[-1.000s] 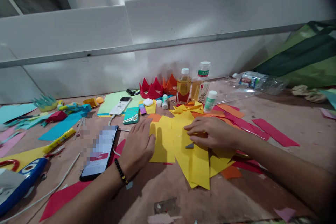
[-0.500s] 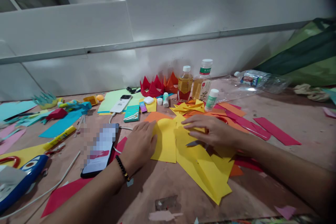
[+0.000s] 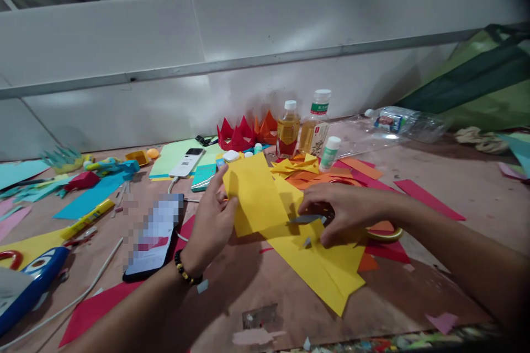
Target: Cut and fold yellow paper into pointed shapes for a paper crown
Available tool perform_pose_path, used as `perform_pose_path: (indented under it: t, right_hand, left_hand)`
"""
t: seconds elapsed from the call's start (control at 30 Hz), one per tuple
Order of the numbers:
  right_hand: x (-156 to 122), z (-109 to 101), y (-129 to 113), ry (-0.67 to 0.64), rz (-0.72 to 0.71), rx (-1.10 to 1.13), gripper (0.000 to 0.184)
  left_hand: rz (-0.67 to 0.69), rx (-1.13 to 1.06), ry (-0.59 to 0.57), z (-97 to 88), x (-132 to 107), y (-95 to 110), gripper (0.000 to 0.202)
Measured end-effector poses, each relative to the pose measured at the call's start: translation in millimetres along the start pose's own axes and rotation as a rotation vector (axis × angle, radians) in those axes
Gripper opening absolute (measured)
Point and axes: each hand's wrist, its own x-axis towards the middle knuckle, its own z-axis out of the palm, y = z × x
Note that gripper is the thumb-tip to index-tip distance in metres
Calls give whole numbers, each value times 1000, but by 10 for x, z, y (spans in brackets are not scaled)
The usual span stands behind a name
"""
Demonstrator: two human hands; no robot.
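Observation:
A long yellow paper sheet (image 3: 254,193) is raised off the tabletop and tilted, with its lower part lying across a second yellow sheet (image 3: 323,265). My left hand (image 3: 213,219), with a beaded bracelet at the wrist, pinches the raised sheet's left edge between thumb and fingers. My right hand (image 3: 348,214) is bent over the yellow paper and holds a grey metal blade (image 3: 305,219) with its point to the left. The rest of that tool is hidden by my fingers, so I cannot tell its exact kind.
A blurred smartphone (image 3: 153,237) lies left of my left wrist, with a white cable nearby. Bottles (image 3: 288,129) and red and orange paper crowns (image 3: 238,135) stand against the white wall. Red paper strips (image 3: 426,199) and a tape roll (image 3: 383,233) lie to the right.
My left hand has lifted the yellow sheet off the table and turned it upright. The right hand has shifted slightly down with the blade, and the lower yellow paper has moved.

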Motion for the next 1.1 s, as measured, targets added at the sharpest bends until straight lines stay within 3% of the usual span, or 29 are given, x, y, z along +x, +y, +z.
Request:
perform_pose_path:
  t: [0.2,0.33,0.53,0.73,0.93,1.1]
  right_hand:
    - [-26,-16,17,-35,51,-37,45]
    - [-54,-61,67,11,121,-94,39]
    - [-67,-134,237,181,212,-232,34]
    - [78,29,177,381,70,-316,59]
    - [297,371,100,361,-44,-360,69]
    - [332,421,142,353,-46,-351,70]
  left_hand:
    - [78,260,-322,38,-95,54,41]
    - [176,455,-451,13,-138,179,42]
    - [216,644,-458,-49,-116,256,38]
    - [171,733,-395,-59,-113,236,39]
    - [206,737,-433,6,-141,214,36]
    - [184,693,-408,7,-138,195,36]
